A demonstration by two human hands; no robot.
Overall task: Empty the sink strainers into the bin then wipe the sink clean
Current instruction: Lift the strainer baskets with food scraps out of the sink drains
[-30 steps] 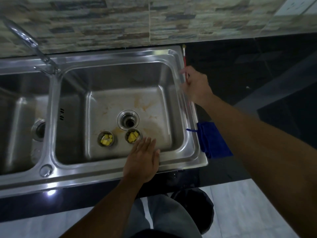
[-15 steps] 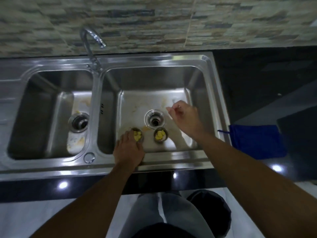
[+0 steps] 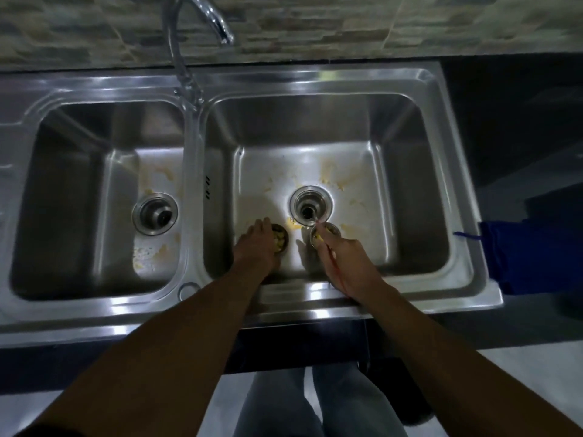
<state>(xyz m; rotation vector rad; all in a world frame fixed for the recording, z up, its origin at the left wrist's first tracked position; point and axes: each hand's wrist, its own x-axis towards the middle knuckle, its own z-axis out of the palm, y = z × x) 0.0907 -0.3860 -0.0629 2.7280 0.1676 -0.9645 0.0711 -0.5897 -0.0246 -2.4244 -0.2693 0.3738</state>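
Double steel sink set in dark table. Two strainers stand on right bowl floor, just near of open drain; yellow scraps in each. Left hand: fingers curled over left strainer, gripping rim. Right hand: fingers pinched on thin red rod, fingertips at near rim of right strainer. Yellow smears on both bowl floors. Blue cloth on table, right of sink.

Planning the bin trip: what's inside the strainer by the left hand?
Yellow food scraps show in the strainer; the left hand covers its left part, so what lies there is hidden.
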